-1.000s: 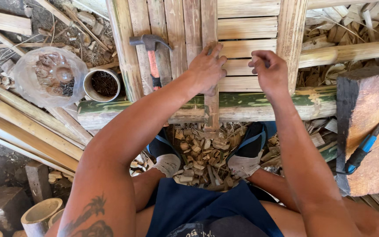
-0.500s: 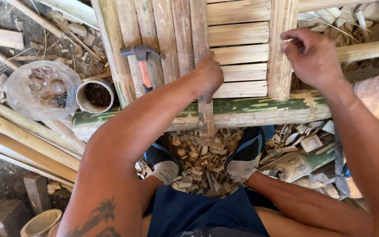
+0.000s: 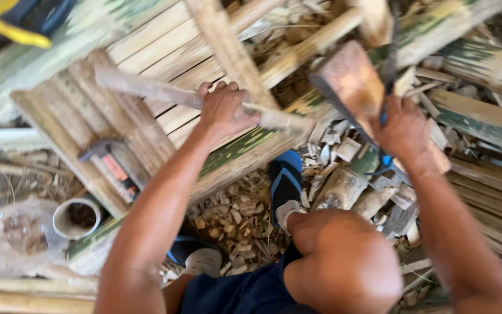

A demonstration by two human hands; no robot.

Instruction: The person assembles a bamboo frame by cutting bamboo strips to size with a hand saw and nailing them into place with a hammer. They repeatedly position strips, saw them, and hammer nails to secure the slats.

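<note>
**Both hands gripping over the bamboo frame**

The left hand (image 3: 225, 110) has its fingers closed around a thin bamboo slat (image 3: 164, 93), which passes through the fist and sticks out on both sides, above the bamboo panel (image 3: 152, 46). The right hand (image 3: 405, 131) grips a blue-handled tool (image 3: 386, 158), just under a wooden block (image 3: 350, 81). A claw hammer (image 3: 111, 166) lies well left of the left fingers, beside a small tin (image 3: 76, 218).

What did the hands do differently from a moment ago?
The right hand left the bamboo panel, swung out to the right and took hold of a blue-handled tool by the wood block. The left hand lifted the bamboo slat it was holding upright and turned it crosswise. The hammer and the cup stayed put.
</note>
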